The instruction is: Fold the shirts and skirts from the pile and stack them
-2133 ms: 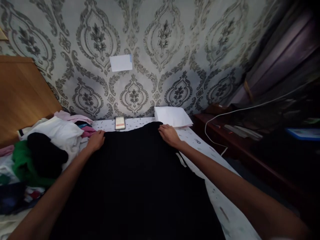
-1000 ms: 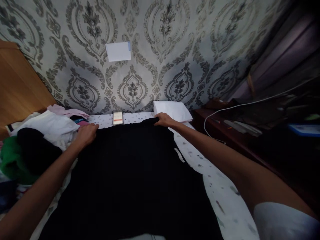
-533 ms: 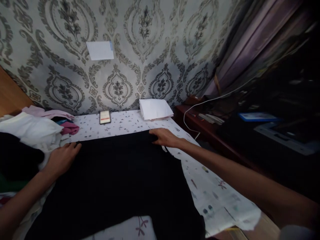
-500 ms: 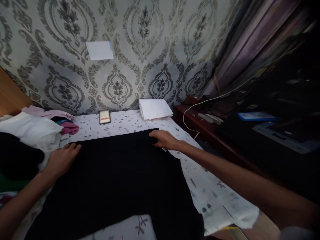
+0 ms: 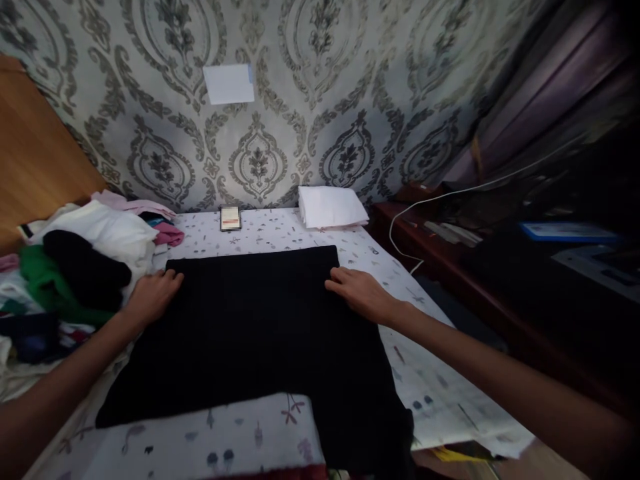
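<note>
A black garment [image 5: 255, 320] lies spread over the patterned white bedsheet [image 5: 200, 440], its straight edge toward the wall. Its lower side has a corner cut-out where the sheet shows, and one part runs down at the right. My left hand [image 5: 156, 293] is closed on the garment's left edge near the far corner, thumb hidden. On the opposite side, my right hand [image 5: 360, 292] pinches the right edge a little below the other far corner. The cloth between both hands lies nearly flat.
Heaped clothes [image 5: 75, 267] in white, green, black and pink lie at the left. A folded white cloth [image 5: 333, 207] and a small framed card [image 5: 231, 218] are near the wall. A dark red desk [image 5: 440, 253] with a white cable [image 5: 450, 195] stands right.
The view has swung left, showing more of the clothes heap. Both hands have drawn slightly nearer on the garment's sides, and its lower left part has come up, uncovering more bedsheet.
</note>
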The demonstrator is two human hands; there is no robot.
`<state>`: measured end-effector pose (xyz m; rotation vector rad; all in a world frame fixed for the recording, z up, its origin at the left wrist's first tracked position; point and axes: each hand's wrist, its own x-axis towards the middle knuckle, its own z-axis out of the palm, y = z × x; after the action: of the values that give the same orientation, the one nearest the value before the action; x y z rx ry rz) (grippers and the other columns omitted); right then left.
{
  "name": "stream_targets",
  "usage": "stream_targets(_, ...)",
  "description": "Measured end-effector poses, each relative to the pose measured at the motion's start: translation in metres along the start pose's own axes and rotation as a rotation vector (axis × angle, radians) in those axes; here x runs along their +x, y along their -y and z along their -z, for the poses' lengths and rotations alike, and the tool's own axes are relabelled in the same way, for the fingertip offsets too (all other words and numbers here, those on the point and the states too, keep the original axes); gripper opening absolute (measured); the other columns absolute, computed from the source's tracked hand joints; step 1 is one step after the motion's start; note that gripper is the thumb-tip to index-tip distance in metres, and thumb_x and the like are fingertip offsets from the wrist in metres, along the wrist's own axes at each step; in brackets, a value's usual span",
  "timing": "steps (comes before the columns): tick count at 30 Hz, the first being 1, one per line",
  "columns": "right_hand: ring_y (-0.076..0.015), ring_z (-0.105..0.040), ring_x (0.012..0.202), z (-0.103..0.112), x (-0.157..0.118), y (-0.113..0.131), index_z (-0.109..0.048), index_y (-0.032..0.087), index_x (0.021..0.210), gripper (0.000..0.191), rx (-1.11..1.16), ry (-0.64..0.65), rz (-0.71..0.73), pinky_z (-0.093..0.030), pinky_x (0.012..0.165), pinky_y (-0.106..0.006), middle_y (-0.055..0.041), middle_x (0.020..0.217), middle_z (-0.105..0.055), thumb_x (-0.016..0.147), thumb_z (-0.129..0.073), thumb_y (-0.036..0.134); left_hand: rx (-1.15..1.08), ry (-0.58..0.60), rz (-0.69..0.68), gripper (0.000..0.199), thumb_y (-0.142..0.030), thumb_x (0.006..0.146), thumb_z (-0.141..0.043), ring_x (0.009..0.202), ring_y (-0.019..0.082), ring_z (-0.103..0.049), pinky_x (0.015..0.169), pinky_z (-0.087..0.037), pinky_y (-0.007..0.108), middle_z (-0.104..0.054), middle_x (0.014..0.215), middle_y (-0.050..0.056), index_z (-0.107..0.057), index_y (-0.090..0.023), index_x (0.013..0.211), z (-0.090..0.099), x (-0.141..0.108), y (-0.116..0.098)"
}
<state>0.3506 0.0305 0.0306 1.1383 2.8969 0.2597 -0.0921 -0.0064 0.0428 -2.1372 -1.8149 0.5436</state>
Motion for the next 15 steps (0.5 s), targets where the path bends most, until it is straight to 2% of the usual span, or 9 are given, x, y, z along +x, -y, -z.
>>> stream_targets(2,-0.0186,-0.055,0.079,0.002,-0.006,0.001,-0.061,0.018,0.102,0.038,0.045,0.100,0.029,-0.033,0.063,-0.029,-0.0099,0.100,-0.061,0.076,-0.045,-0.004,0.005,0.026,0.002,0.044,0.000,0.088,-0.030,0.098,0.033,-0.067,0.071,-0.052,0.038,-0.067,0.106,0.020,-0.065,-0.011,0.113,0.003,-0.001,0.000)
stream_targets(4,-0.0176,-0.057,0.077,0.010,-0.011,-0.001,-0.062,0.019,0.112,0.041,0.191,0.203,0.018,-0.036,0.063,-0.028,-0.0082,0.098,-0.064,0.076,-0.052,0.002,0.013,0.084,-0.003,0.045,0.000,0.088,-0.030,0.099,0.032,-0.068,0.073,-0.053,0.038,-0.068,0.109,0.019,-0.064,-0.012,0.114,0.006,-0.003,0.002)
stream_targets(6,-0.0160,-0.057,0.071,0.021,-0.013,-0.004,-0.064,0.021,0.116,0.035,0.437,0.273,-0.011,-0.038,0.062,-0.027,-0.0039,0.086,-0.065,0.083,-0.057,0.016,0.009,0.158,-0.023,0.044,-0.002,0.088,-0.032,0.102,0.032,-0.069,0.075,-0.054,0.038,-0.069,0.114,0.019,-0.063,-0.014,0.117,0.012,-0.005,0.006)
stream_targets(8,-0.0146,-0.055,0.062,0.029,-0.008,-0.007,-0.069,0.021,0.110,0.028,0.697,0.282,-0.052,-0.039,0.059,-0.026,-0.0006,0.072,-0.061,0.091,-0.054,0.035,-0.011,0.209,-0.045,0.040,-0.006,0.089,-0.037,0.104,0.033,-0.069,0.078,-0.054,0.040,-0.070,0.115,0.018,-0.063,-0.015,0.117,0.020,-0.004,0.007)
stream_targets(9,-0.0145,-0.054,0.060,0.031,0.000,-0.007,-0.070,0.020,0.107,0.033,0.797,0.252,-0.078,-0.040,0.058,-0.026,-0.0003,0.069,-0.061,0.094,-0.050,0.043,-0.023,0.214,-0.055,0.036,-0.010,0.090,-0.039,0.103,0.034,-0.069,0.078,-0.054,0.041,-0.071,0.113,0.018,-0.064,-0.015,0.116,0.025,-0.001,0.004)
stream_targets(11,-0.0163,-0.058,0.064,0.027,0.024,-0.007,-0.071,0.018,0.102,0.042,0.879,0.104,-0.142,-0.045,0.061,-0.028,-0.0029,0.073,-0.065,0.096,-0.043,0.050,-0.063,0.171,-0.067,0.034,-0.014,0.093,-0.038,0.102,0.034,-0.069,0.080,-0.054,0.043,-0.072,0.109,0.017,-0.065,-0.014,0.114,0.034,0.011,-0.008)
stream_targets(13,-0.0214,-0.065,0.082,0.013,0.056,-0.003,-0.071,0.018,0.107,0.040,0.794,-0.104,-0.226,-0.052,0.076,-0.035,-0.0084,0.092,-0.071,0.097,-0.041,0.043,-0.165,0.054,-0.082,0.036,-0.018,0.096,-0.034,0.106,0.032,-0.068,0.086,-0.053,0.043,-0.071,0.115,0.016,-0.062,-0.014,0.120,0.040,0.031,-0.028)
stream_targets(15,-0.0263,-0.062,0.112,-0.005,0.089,0.004,-0.066,0.017,0.121,0.040,0.630,-0.232,-0.311,-0.048,0.098,-0.041,-0.0137,0.121,-0.068,0.098,-0.038,0.033,-0.338,-0.102,-0.099,0.040,-0.026,0.100,-0.033,0.119,0.028,-0.062,0.097,-0.049,0.040,-0.064,0.132,0.015,-0.054,-0.016,0.132,0.036,0.055,-0.050)
